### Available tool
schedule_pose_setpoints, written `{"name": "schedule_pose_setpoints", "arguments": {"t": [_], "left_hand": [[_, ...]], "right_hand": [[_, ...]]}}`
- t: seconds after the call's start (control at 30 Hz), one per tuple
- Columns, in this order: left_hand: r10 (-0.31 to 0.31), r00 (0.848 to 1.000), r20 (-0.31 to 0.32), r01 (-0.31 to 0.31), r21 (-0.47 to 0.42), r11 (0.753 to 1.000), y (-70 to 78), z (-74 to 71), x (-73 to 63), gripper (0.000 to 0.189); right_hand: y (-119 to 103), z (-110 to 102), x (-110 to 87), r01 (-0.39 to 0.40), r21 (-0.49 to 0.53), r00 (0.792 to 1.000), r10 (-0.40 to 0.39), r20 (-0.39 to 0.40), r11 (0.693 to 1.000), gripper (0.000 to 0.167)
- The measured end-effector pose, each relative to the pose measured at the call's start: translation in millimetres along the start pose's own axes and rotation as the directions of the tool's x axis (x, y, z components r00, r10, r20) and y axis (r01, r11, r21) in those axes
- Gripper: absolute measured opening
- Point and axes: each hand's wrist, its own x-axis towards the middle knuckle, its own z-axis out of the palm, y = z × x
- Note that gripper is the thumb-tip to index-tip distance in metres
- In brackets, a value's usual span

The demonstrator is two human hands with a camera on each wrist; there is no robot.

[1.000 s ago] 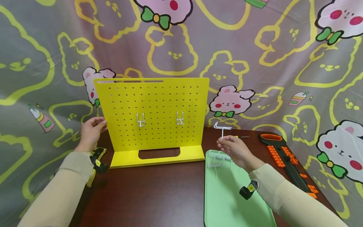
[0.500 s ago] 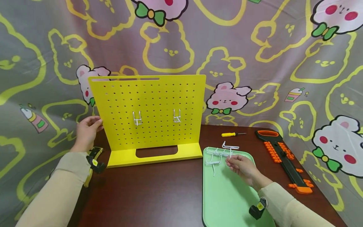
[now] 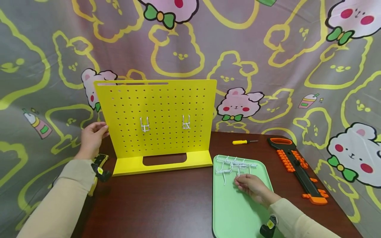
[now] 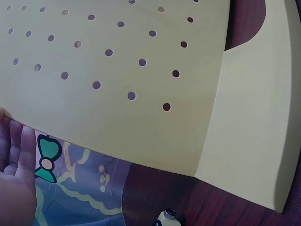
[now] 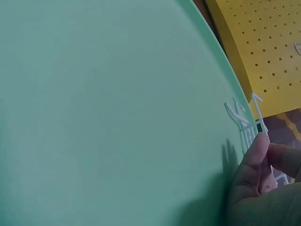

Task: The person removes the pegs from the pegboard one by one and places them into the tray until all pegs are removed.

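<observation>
A yellow pegboard (image 3: 160, 107) stands upright on its base, and my left hand (image 3: 91, 138) grips its left edge between thumb and fingers. Two white wire hooks, one at the left (image 3: 145, 129) and one at the right (image 3: 186, 127), hang on its face. My right hand (image 3: 253, 187) is low over the far part of a green tray (image 3: 235, 211), pinching the stem of a white wire hook (image 3: 238, 172). Other white wire hooks (image 3: 223, 171) lie in a tangle there, overlapping the held one. The right wrist view shows thumb and forefinger together on the wire (image 5: 257, 109).
A yellow screwdriver (image 3: 239, 142) lies behind the tray. Right of it is a black tool rack (image 3: 306, 180) with orange clips. A yellow and black object (image 3: 102, 160) lies by the left forearm. A patterned curtain (image 3: 184, 39) hangs behind the dark wooden table (image 3: 154, 205).
My right hand has come down from above the tray's far end with its wire hook, now among the other hooks. The left hand keeps its grip on the pegboard's edge.
</observation>
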Motion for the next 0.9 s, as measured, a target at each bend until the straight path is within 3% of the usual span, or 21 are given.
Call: {"name": "schedule_pose_setpoints", "arguments": {"t": [0.27, 0.43, 0.53, 0.67, 0.9], "left_hand": [[0.003, 1.0, 0.0, -0.003, 0.0, 1.0, -1.3, 0.0, 0.8, 0.009], [-0.009, 1.0, -0.002, 0.009, 0.0, 1.0, -2.8, 0.5, 2.0, 0.009], [-0.012, 1.0, -0.002, 0.012, 0.008, 1.0, -2.4, 0.8, 1.4, 0.01], [-0.021, 1.0, -0.003, 0.021, 0.001, 1.0, -1.6, 0.9, 0.8, 0.01], [-0.026, 1.0, -0.005, 0.026, 0.005, 1.0, -1.9, 0.9, 1.4, 0.012]], "right_hand": [[0, 4, 0.4, -0.027, 0.012, 1.0, 0.027, 0.012, 1.0, 0.013], [-1, 8, -1.3, -0.027, -0.091, 1.0, 0.027, -0.002, 0.995, 0.016], [-2, 10, -2.9, 0.018, -0.231, 0.999, -0.028, -0.04, 0.973, 0.018], [-2, 10, -4.7, 0.049, -0.389, 0.993, -0.086, -0.079, 0.92, 0.016], [-12, 8, -5.5, 0.099, -0.442, 0.993, -0.117, -0.014, 0.892, 0.017]]}}
